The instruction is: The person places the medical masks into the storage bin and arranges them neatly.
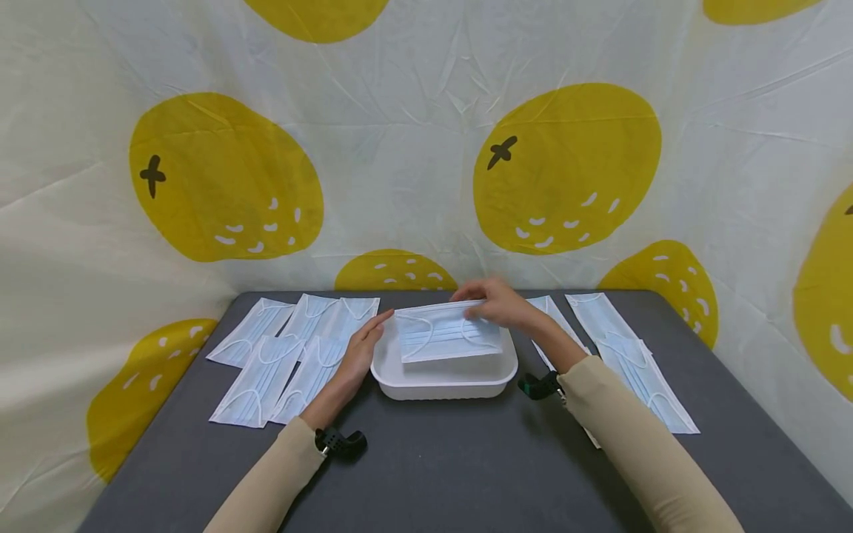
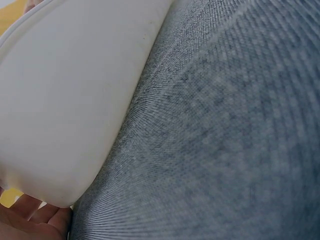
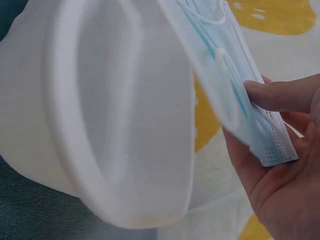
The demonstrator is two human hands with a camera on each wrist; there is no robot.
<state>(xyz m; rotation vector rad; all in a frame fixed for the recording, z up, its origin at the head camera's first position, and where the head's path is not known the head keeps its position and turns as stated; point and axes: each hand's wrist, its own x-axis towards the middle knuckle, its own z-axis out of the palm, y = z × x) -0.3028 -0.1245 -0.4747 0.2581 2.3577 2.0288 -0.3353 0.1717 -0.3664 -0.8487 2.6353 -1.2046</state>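
Observation:
Over the white plastic tray (image 1: 443, 389), my right hand (image 1: 496, 303) pinches a pale blue face mask (image 1: 426, 340) by its right end. The right wrist view shows the thumb on the face of the mask (image 3: 235, 75) and the other fingers behind it. White ear loops lie across the mask, which hangs tilted above the tray's opening. My left hand (image 1: 360, 352) is at the tray's left side, fingers extended beside its wall and near the mask's left corner. In the left wrist view, fingers (image 2: 42, 215) show beside the tray's outer wall (image 2: 75, 100).
Several more masks (image 1: 256, 381) lie overlapping on the dark grey table (image 1: 426, 474) to the left. Others (image 1: 629, 355) lie on the right, partly under my right forearm. A white cloth (image 1: 400, 163) with yellow fruit shapes hangs behind the table.

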